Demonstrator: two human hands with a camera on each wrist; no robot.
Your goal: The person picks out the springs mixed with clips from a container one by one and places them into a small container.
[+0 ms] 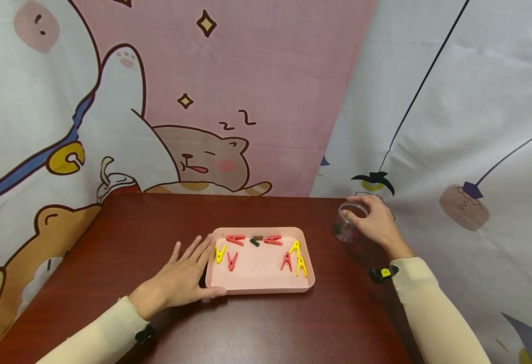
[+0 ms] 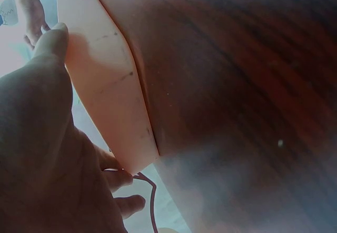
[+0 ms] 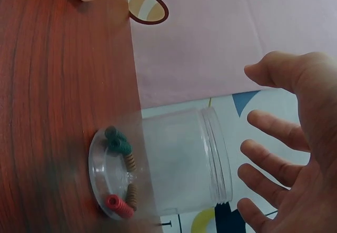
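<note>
At the left end of a pink tray [image 1: 261,290], my left hand [image 1: 179,278] lies with its fingers extended along the rim and its thumb at the front corner. Inside the tray are several red clips [image 1: 232,261], several yellow clips [image 1: 301,266], a green spring [image 1: 254,242] and a brown spring [image 1: 258,237]. To the right stands a clear jar [image 3: 179,164] without a lid. My right hand [image 3: 295,154] is beside its mouth, fingers spread and nothing in them. Green springs [image 3: 120,145], brown springs [image 3: 131,196] and a red spring [image 3: 119,205] lie on the jar's bottom.
A dark reddish wooden table [image 1: 266,328] carries the tray and the jar. Behind it hangs a cartoon-printed cloth [image 1: 275,126], which also runs down the left and right sides. The jar stands near the table's back right corner.
</note>
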